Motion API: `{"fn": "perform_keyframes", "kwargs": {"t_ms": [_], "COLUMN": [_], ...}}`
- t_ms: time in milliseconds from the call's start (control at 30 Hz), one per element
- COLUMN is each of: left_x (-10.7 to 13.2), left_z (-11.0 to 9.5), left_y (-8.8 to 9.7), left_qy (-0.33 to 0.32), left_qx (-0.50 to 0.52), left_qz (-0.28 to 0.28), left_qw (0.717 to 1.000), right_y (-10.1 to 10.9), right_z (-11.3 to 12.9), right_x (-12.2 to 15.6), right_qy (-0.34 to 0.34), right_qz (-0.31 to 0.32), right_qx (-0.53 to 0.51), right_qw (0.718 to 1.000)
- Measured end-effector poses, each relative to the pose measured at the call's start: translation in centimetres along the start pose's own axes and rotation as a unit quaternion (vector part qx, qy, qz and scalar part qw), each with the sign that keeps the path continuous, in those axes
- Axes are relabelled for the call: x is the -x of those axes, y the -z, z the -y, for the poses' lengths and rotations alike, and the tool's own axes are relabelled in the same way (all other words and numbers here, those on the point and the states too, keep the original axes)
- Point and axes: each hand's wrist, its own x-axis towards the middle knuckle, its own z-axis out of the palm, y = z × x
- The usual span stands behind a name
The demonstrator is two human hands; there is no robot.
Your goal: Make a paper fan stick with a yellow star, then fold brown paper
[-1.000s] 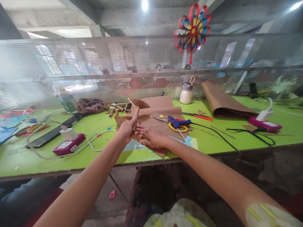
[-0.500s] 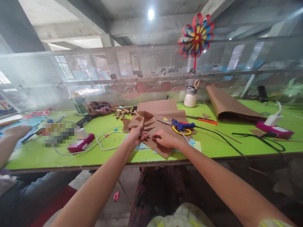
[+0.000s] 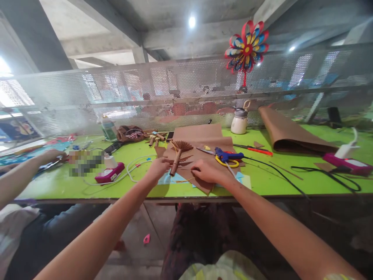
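Observation:
My left hand is closed at the side of a rolled brown paper tube. A pleated brown paper fan spreads from the tube's upper end, with yellow string near it. My right hand rests low over the brown paper sheet, its fingers curled together; what they pinch, if anything, is hidden. Just beyond it lie a blue glue gun and yellow-handled scissors. Light blue paper scraps lie beneath my hands.
Small paper rolls lie behind on the left. A purple power strip and white cable stand left, near a co-worker's hand. A white bottle, folded brown paper and red-handled tool are right. Black cord crosses the table.
My left hand has turned, and the tube now points down toward me in front of its fingers. My right hand stays near the sheet. The co-worker's hand has shifted right.

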Motion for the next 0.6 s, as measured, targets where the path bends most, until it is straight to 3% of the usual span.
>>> {"fn": "perform_keyframes", "kwargs": {"t_ms": [67,100,167,267,400,500,600], "left_x": [0.6,0.7,0.7,-0.7,-3.9,-4.9,-4.5], "left_z": [-0.9,-1.2,-1.5,-1.1,0.2,1.1,1.7], "left_y": [-0.6,-1.2,-2.9,-5.7,-8.4,-9.2,-9.4], "left_qy": [-0.062,-0.108,-0.174,-0.215,-0.216,-0.242,-0.263], "left_qx": [-0.125,-0.208,-0.302,-0.328,-0.354,-0.361,-0.353], "left_qz": [-0.056,-0.069,-0.020,0.085,0.102,0.116,0.137], "left_qw": [0.989,0.970,0.937,0.916,0.904,0.893,0.887], "right_y": [-0.3,-0.4,-0.8,-1.4,-1.0,1.1,4.0], "right_z": [0.0,0.0,0.1,0.4,0.4,-0.9,-3.4], "right_x": [0.0,0.1,0.1,0.2,1.4,4.4,9.3], "right_qy": [0.001,-0.002,-0.010,-0.025,-0.018,0.025,-0.007], "right_qz": [-0.004,-0.004,0.000,-0.003,-0.031,-0.109,-0.173], "right_qx": [0.014,0.017,0.017,0.018,-0.001,-0.045,-0.039], "right_qw": [1.000,1.000,1.000,1.000,0.999,0.993,0.984]}}
